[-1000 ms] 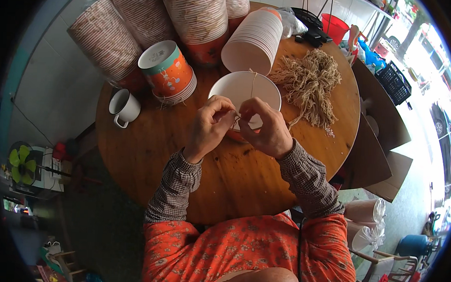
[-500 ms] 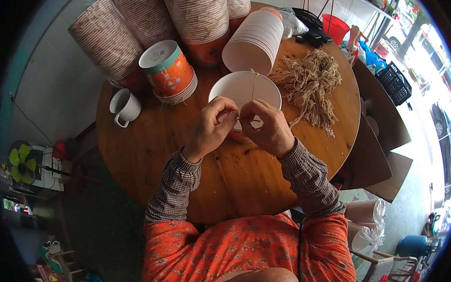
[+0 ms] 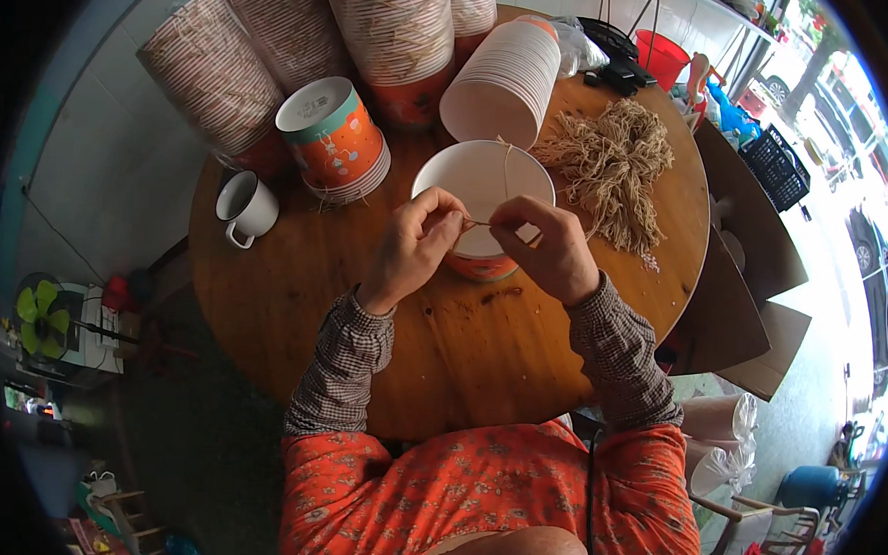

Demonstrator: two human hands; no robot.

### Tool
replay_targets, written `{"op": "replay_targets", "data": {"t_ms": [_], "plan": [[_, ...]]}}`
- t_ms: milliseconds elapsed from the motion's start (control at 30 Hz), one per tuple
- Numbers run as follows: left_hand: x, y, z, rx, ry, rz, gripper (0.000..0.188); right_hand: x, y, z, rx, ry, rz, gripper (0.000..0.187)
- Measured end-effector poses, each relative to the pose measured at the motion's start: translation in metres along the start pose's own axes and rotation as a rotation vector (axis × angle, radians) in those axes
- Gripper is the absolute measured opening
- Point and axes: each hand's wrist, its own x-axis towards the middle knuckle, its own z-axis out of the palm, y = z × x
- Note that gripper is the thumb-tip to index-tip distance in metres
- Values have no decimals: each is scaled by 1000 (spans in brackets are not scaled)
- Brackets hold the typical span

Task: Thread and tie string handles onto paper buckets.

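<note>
Over the near rim of a white-lined paper bucket [image 3: 457, 175], my two hands face each other with a short length of string [image 3: 479, 223] stretched between them. My left hand [image 3: 424, 240] pinches one end between thumb and forefinger. The other end is pinched by my right hand [image 3: 553, 244]. A strand of the same tan string hangs inside the bucket from its far rim. The bucket stands upright, its orange patterned outside showing below the near rim. Just right of it lies a loose heap of tan string [image 3: 619, 171].
Tall stacks of paper buckets [image 3: 398, 41] crowd the back of the round wooden table [image 3: 296, 311]. An upside-down orange bucket stack [image 3: 336, 142] and a white mug [image 3: 249, 208] stand at the left. A stack of white buckets [image 3: 500, 84] lies tilted behind. Cardboard boxes [image 3: 732, 297] adjoin the right edge.
My right hand has moved right, away from my left, drawing the string taut between them. My left hand has stayed nearly in place.
</note>
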Motion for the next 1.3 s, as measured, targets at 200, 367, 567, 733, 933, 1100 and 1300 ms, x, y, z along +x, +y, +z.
{"op": "replay_targets", "data": {"t_ms": [200, 367, 567, 733, 933, 1100, 1300], "plan": [[0, 2, 4, -57, -6, -8, 11, 2, -5, -6, 19, 11, 79, 10], [-2, -1, 5, -75, 15, -9, 12, 1, 1, -6, 65, 51, 105, 9], [-4, 3, 8, -47, -15, -6, 10, 1, 2, -3, 110, 82, 147, 8], [-2, 11, 13, 110, 19, 89, 18, 3, 2, -4, 132, 65, 126, 9], [-1, 5, 12, 54, 42, 19, 19, 4, 5, -11, 90, 4, 104, 14], [-2, 1, 9, -59, 70, -30, 21, 9, 4, -15, 535, 7, 272, 32], [-2, 2, 10, -64, 76, -33, 21, 6, 8, -15, 82, -70, 146, 18]]}}
